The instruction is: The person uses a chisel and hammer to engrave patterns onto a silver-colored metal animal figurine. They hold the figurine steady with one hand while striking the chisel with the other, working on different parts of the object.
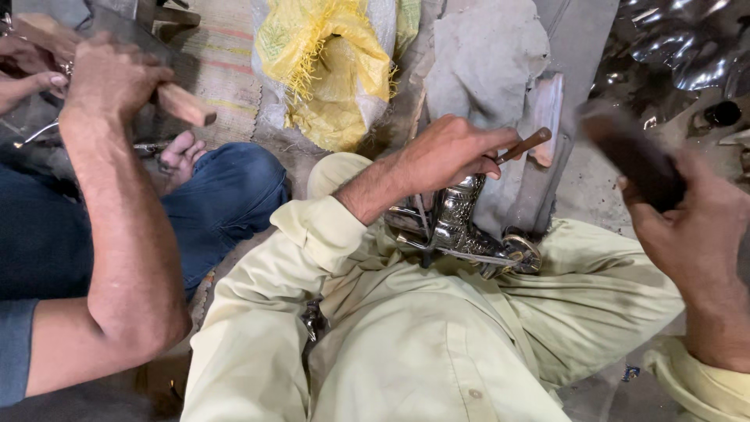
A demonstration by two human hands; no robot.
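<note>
Head view looks down on a person sitting in pale yellow clothes, an embossed silver metal piece (461,230) resting on the lap. Left hand (449,152) is closed around a thin brown-handled tool (522,145) held against the piece's top. Right hand (691,227) grips a dark, blurred mallet (629,152), raised well apart. At the left, a co-worker's hand (109,78) clasps a wooden handle (186,104)
</note>
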